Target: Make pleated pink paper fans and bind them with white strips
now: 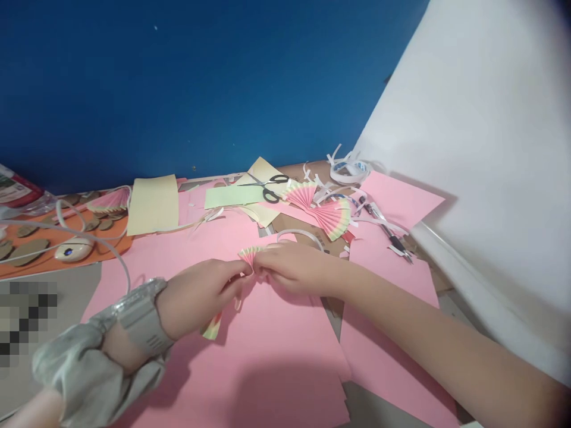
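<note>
Pleated paper fan (pixel 248 254), pink with a yellow-green edge, and it's right there between the two hands! Biggest first: a blue wall (pixel 200 89) towers beyond both hands, and below them a large pink sheet (pixel 250 339) spreads across the grey counter (pixel 74 297). Out past the left hand, on its left, an orange sheet (pixel 98 257) carries flat brown pieces (pixel 32 251); straight beyond that hand stands a yellow sheet (pixel 153 205). And the container, a bottle (pixel 20 190) far off to the left hand's left, cut by the frame edge: red shows on it, but whether that's label or contents, I cannot tell.

To the hands! Left hand (pixel 200 291), grey band (pixel 145 324) on the wrist, thumb and forefinger drawn together at the fan's gathered middle. Right hand (pixel 298 267), fingers curled in close, pinching the same spot, and the fingertips practically meet! A striped end pokes out under the left hand; same piece or another, I cannot tell.

Smaller still: a pleated bow (pixel 332 217) just beyond the right hand, a white tape roll (pixel 350 177) farther out, black-handled scissors (pixel 266 183) ahead, and a black pen (pixel 397 246) to the right hand's right.
</note>
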Demonstrator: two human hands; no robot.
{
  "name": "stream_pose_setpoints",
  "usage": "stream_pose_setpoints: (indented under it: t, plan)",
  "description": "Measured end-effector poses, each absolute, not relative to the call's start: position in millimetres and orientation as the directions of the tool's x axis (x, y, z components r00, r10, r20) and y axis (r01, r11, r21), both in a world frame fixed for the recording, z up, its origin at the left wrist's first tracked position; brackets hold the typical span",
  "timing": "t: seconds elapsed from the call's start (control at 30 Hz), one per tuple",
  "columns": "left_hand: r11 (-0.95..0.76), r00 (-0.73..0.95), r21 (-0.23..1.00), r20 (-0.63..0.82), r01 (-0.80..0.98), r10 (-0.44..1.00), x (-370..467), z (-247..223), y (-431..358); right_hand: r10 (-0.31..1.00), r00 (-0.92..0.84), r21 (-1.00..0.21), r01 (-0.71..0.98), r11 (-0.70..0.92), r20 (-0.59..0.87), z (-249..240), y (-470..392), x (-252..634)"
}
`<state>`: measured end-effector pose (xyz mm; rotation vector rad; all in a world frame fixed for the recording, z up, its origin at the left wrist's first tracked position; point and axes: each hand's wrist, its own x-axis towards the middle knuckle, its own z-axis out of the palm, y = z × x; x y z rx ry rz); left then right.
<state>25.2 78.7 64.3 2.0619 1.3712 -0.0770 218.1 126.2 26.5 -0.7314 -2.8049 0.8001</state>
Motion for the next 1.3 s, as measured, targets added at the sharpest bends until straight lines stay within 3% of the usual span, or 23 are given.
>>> stream_pose_setpoints:
  t: [0.13,0.27,0.8,1.3]
  plan:
    - [-0.135,0.578,0.725,-0.407,0.675,0.708,19.1,68.6,84.0,0.505,-0.863,-0.791,0.294,0.536,0.022,27.0,128.0,219.7]
    - [-0.062,0.544,0.743,-0.427,0.666,0.723,19.7,65.8,85.8,0.534,-0.844,-0.91,0.182,0.373,0.05,27.7,125.0,222.9]
    - [-0.009,0.475,0.694,-0.484,0.72,0.735,19.2,64.9,81.1,0.528,-0.833,-0.611,0.333,0.718,0.166,28.9,116.6,210.3]
    - [0.002,0.418,0.664,-0.473,0.748,0.776,23.5,66.0,78.8,0.581,-0.784,-0.647,0.33,0.687,0.217,26.2,113.6,210.1]
